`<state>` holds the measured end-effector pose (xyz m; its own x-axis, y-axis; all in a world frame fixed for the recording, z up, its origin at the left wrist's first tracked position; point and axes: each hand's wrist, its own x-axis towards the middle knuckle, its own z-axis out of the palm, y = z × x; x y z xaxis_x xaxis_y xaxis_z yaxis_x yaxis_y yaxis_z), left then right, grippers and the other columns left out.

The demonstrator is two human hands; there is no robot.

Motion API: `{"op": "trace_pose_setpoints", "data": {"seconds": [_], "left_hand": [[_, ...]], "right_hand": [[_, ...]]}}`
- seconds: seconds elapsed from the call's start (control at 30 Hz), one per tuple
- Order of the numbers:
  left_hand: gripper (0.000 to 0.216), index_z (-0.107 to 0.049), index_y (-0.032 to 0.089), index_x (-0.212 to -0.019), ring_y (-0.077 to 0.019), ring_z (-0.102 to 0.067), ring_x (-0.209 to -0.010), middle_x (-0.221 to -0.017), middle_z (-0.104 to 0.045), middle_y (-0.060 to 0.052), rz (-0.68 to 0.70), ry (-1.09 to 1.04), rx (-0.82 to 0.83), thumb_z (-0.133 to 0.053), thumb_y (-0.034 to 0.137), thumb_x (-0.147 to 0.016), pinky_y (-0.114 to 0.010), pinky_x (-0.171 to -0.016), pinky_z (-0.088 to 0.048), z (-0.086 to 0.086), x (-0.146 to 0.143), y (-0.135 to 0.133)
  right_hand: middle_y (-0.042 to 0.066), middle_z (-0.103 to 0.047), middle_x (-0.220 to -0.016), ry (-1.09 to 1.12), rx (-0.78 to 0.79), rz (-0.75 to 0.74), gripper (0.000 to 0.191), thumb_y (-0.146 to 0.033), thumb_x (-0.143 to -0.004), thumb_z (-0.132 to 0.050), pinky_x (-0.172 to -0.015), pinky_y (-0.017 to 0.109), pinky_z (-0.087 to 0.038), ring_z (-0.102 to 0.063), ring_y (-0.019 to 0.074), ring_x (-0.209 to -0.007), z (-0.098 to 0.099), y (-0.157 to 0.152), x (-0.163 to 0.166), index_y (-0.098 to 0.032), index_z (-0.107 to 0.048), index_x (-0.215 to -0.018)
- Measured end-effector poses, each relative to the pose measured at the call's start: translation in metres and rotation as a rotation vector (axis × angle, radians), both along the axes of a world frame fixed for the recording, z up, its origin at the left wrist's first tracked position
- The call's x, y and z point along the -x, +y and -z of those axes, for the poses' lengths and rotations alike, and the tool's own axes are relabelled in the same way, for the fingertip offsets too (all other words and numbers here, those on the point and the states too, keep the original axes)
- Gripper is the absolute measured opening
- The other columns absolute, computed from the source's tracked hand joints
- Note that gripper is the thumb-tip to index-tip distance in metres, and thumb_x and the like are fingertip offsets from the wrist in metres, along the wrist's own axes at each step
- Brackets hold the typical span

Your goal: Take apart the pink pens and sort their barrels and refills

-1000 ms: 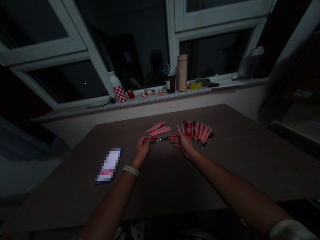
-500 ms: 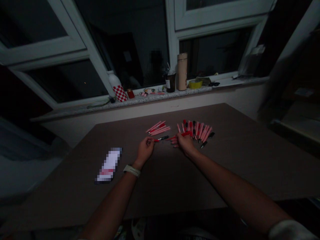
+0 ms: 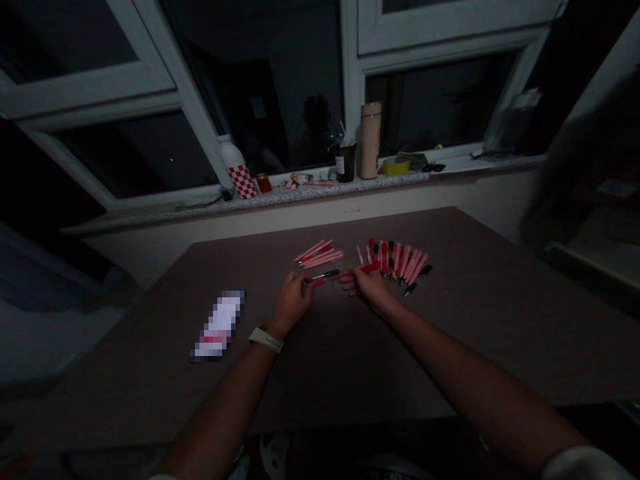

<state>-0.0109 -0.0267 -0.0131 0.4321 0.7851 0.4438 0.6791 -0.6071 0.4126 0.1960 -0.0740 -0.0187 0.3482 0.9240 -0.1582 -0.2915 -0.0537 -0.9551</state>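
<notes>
Over flat brown counter, before far edge's middle: gripping slim red plastic pen between fingers of right hand; pinching short red piece in left hand, beside black-ended clear pen. Keep both steady.

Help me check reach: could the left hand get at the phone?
Probably yes: nothing shows between the left hand and the phone, though the hand seems to hold a pen and may need to release it first.

Brown table, pixelated phone at left, small pen bundle, larger pen fan beside it
</notes>
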Motion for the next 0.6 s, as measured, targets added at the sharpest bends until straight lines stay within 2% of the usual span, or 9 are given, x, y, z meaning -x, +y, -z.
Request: {"op": "trace_pose_setpoints", "data": {"seconds": [0.13,0.23,0.4,0.6], "left_hand": [[0.018,-0.065,0.019,-0.104,-0.0224,-0.058,-0.097,-0.102,-0.058,-0.008,0.133,-0.101,-0.045,-0.059,0.031,-0.092,-0.033,-0.085,-0.046,-0.0069,-0.0052,-0.0079],[0.015,-0.066,0.020,-0.101,-0.0206,-0.058,-0.096,-0.101,-0.058,-0.007,0.238,-0.100,-0.036,-0.056,0.029,-0.094,-0.033,-0.086,-0.047,-0.0060,-0.0066,-0.0101],[0.014,-0.066,0.019,-0.100,-0.0196,-0.058,-0.094,-0.100,-0.056,-0.006,0.254,-0.088,-0.017,-0.056,0.028,-0.094,-0.033,-0.086,-0.048,-0.0002,-0.0049,-0.0071],[0.014,-0.064,0.018,-0.096,-0.0188,-0.058,-0.093,-0.098,-0.056,-0.006,0.241,-0.097,-0.008,-0.053,0.026,-0.096,-0.032,-0.085,-0.047,-0.0017,-0.0046,-0.0064]], "right_hand": [[0.008,-0.075,-0.071,-0.029,-0.055,-0.067,0.012,-0.022,-0.087,-0.057,-0.035,0.016,-0.041,-0.059,0.0094,-0.041,0.0002,-0.0035,0.0028,-0.015,-0.063,-0.078],[0.007,-0.076,-0.073,-0.065,-0.090,-0.153,0.014,-0.026,-0.086,-0.057,-0.037,0.016,-0.040,-0.057,0.0084,-0.041,0.0026,-0.0045,0.0038,-0.016,-0.064,-0.079],[0.007,-0.076,-0.074,-0.107,-0.119,-0.191,0.016,-0.028,-0.084,-0.056,-0.039,0.017,-0.037,-0.057,0.0086,-0.043,0.0045,-0.0049,0.0032,-0.016,-0.065,-0.079],[0.007,-0.073,-0.069,-0.058,-0.135,-0.107,0.018,-0.031,-0.079,-0.059,-0.040,0.018,-0.037,-0.055,0.0096,-0.044,0.0035,-0.0046,-0.0003,-0.015,-0.067,-0.076]]}}
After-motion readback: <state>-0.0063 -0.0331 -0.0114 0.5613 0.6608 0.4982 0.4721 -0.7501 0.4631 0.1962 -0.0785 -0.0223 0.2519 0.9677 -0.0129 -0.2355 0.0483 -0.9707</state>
